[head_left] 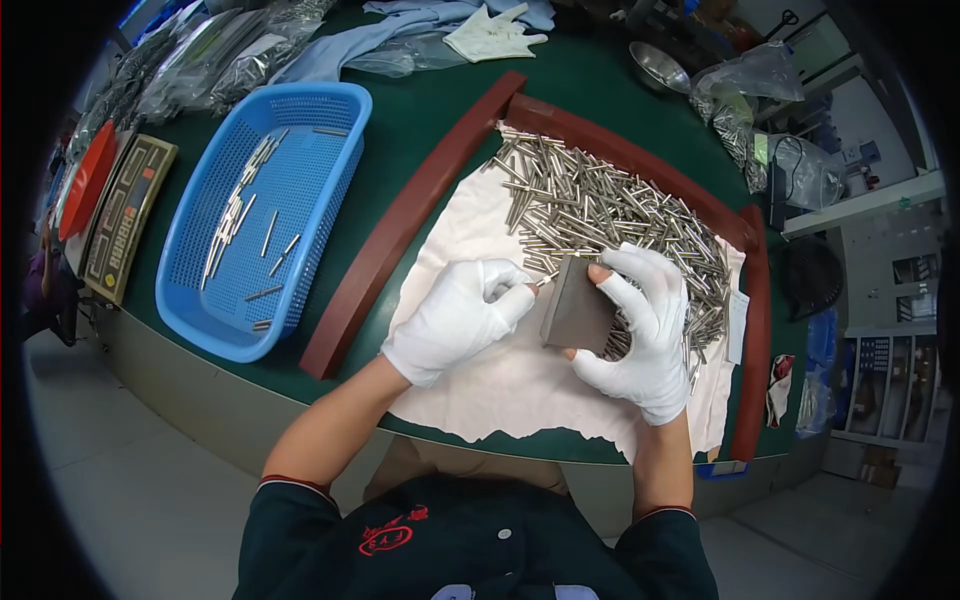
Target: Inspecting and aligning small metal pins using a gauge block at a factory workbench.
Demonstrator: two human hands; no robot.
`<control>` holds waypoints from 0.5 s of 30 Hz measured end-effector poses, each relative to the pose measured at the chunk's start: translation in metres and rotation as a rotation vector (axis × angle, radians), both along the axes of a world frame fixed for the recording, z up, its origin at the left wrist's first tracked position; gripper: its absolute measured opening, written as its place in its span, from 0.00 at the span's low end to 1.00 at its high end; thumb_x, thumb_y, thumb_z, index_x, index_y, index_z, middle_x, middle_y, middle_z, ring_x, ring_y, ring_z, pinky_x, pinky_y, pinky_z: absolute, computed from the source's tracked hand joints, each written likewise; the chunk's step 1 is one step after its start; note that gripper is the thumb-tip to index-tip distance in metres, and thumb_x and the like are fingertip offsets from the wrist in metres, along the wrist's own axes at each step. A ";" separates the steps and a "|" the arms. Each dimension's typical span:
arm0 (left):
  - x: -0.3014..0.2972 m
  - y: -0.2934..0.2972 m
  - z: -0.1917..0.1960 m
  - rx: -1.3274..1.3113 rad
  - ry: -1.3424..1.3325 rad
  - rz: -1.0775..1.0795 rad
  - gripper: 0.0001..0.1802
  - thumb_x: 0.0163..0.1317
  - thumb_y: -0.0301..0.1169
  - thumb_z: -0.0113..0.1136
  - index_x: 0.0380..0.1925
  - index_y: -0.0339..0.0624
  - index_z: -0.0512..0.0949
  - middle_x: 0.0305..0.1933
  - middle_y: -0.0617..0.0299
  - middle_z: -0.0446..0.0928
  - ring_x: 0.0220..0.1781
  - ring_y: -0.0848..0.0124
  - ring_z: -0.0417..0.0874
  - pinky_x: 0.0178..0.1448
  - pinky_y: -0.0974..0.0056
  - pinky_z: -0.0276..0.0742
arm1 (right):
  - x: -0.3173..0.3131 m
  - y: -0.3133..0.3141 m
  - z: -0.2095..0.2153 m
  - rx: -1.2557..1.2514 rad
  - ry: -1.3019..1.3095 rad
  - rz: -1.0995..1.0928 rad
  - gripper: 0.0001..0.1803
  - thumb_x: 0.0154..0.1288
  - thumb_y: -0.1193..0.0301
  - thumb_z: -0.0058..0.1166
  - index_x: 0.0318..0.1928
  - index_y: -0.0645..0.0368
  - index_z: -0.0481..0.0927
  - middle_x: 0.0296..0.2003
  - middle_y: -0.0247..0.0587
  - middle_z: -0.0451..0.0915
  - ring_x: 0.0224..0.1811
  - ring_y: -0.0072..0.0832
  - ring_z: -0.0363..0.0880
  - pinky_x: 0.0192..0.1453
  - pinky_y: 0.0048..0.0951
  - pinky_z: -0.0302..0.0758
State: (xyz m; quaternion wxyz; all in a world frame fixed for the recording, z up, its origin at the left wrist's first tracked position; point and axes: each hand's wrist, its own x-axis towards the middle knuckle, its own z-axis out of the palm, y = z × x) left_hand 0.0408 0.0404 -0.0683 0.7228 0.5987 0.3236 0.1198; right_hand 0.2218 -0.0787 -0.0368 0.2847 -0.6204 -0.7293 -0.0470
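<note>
Basket (pixel 310 170), blue, with scattered metal pins (pixel 270 232) inside

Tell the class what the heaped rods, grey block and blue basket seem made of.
Heaped rods: metal, probably steel; smooth and shiny, with bright highlights.
Grey block: matt and dark, perhaps metal or abrasive stone; its plain surface leaves this open.
Blue basket: likely moulded plastic, smooth-rimmed, with even colour and perforated walls.
</note>
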 end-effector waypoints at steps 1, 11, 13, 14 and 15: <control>0.000 -0.001 -0.005 0.154 -0.006 0.016 0.10 0.65 0.32 0.56 0.35 0.36 0.80 0.19 0.70 0.73 0.20 0.85 0.67 0.24 0.74 0.62 | -0.001 0.000 0.000 -0.021 -0.011 -0.003 0.41 0.31 0.64 0.68 0.55 0.52 0.72 0.52 0.40 0.72 0.56 0.43 0.68 0.58 0.45 0.63; -0.001 0.001 -0.008 0.970 -0.103 0.127 0.06 0.63 0.26 0.57 0.28 0.37 0.78 0.19 0.51 0.70 0.18 0.61 0.71 0.25 0.62 0.65 | 0.000 0.001 0.001 -0.006 0.105 0.027 0.40 0.28 0.65 0.67 0.52 0.54 0.73 0.49 0.42 0.72 0.52 0.43 0.70 0.57 0.45 0.63; -0.001 0.001 -0.007 0.993 -0.090 0.113 0.05 0.63 0.26 0.58 0.28 0.38 0.77 0.20 0.51 0.72 0.19 0.58 0.72 0.26 0.61 0.67 | 0.000 0.001 0.000 -0.013 0.105 0.037 0.40 0.28 0.65 0.67 0.51 0.55 0.74 0.48 0.42 0.72 0.52 0.43 0.70 0.57 0.45 0.64; -0.001 0.001 -0.007 1.017 -0.077 0.097 0.05 0.63 0.26 0.58 0.28 0.38 0.77 0.22 0.51 0.74 0.21 0.56 0.74 0.27 0.61 0.68 | 0.000 0.002 0.000 -0.019 0.106 0.046 0.40 0.27 0.65 0.67 0.51 0.55 0.74 0.48 0.42 0.72 0.51 0.43 0.70 0.57 0.44 0.64; -0.001 0.001 -0.007 1.015 -0.076 0.099 0.05 0.63 0.26 0.58 0.28 0.38 0.77 0.22 0.51 0.74 0.21 0.56 0.74 0.27 0.61 0.68 | -0.001 0.002 -0.001 -0.021 0.106 0.047 0.40 0.27 0.65 0.67 0.51 0.55 0.74 0.48 0.42 0.72 0.51 0.43 0.70 0.57 0.44 0.64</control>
